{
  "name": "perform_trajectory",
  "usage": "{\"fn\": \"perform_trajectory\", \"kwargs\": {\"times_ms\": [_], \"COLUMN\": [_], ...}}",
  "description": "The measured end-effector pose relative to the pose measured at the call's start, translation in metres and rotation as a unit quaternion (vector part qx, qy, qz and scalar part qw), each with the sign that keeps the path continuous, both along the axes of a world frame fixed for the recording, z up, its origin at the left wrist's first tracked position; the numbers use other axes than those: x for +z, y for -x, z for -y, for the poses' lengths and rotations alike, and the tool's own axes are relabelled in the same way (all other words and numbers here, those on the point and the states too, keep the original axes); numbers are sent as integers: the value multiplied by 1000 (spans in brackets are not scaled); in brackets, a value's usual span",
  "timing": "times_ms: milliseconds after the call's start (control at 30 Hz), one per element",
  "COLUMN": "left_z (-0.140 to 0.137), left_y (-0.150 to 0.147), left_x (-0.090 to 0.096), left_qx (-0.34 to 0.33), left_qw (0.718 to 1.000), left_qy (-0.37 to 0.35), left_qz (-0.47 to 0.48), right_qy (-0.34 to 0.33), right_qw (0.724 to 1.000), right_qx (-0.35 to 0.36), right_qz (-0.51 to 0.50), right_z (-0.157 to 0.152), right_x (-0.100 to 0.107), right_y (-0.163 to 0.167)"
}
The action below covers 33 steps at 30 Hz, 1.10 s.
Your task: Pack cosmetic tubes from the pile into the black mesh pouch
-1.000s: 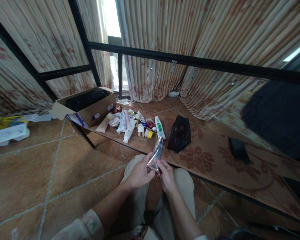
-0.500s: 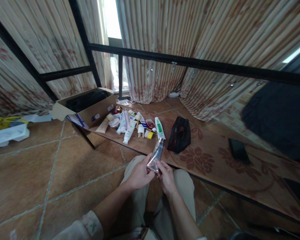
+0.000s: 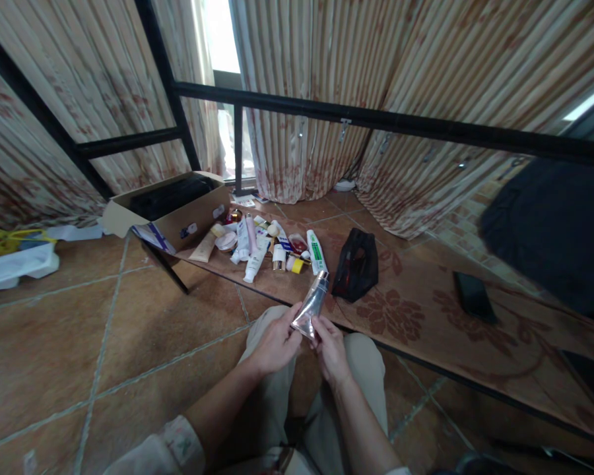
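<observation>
A shiny silver squeeze tube [image 3: 311, 305] is held above my lap, its capped end tilted up and away from me. My left hand [image 3: 276, 343] grips the tube's left edge near its flat end. On the lower right, my right hand [image 3: 329, 344] pinches the same end between thumb and fingers. Just beyond the cap lies a white and green tube [image 3: 316, 252] on the low bench [image 3: 400, 284]. To its left is a cluster of cosmetics, among them a white tube [image 3: 256, 260], a beige tube [image 3: 206, 245] and a yellow-capped container [image 3: 296, 264].
A black mesh bag [image 3: 356, 265] stands right of the tubes. Farther right lies a dark phone [image 3: 474, 297]. An open cardboard box [image 3: 198, 221] with something black inside sits at the bench's left end. A black metal rail [image 3: 297, 109] crosses before the curtains [image 3: 317, 158].
The silver tube has shifted slightly, its cap end leaning a little more to the right. Both hands keep their hold on it; the other things stay where they were.
</observation>
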<state>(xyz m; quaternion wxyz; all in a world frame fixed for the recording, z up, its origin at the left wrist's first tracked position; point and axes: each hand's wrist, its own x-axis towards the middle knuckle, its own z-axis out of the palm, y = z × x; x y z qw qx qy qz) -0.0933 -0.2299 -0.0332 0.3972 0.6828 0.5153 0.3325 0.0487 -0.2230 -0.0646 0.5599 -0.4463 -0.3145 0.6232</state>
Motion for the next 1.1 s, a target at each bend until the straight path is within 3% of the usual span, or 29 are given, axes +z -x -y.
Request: {"fn": "perform_trajectory", "kwargs": {"times_ms": [1100], "left_z": [1], "left_y": [-1], "left_x": [0], "left_qx": [7], "left_qw": [1000], "left_qy": [-7], "left_qz": [7], "right_qy": [-1], "right_qw": [1000], "right_qx": [-1], "right_qz": [12], "right_z": [0], "right_x": [1], "right_y": [0]}}
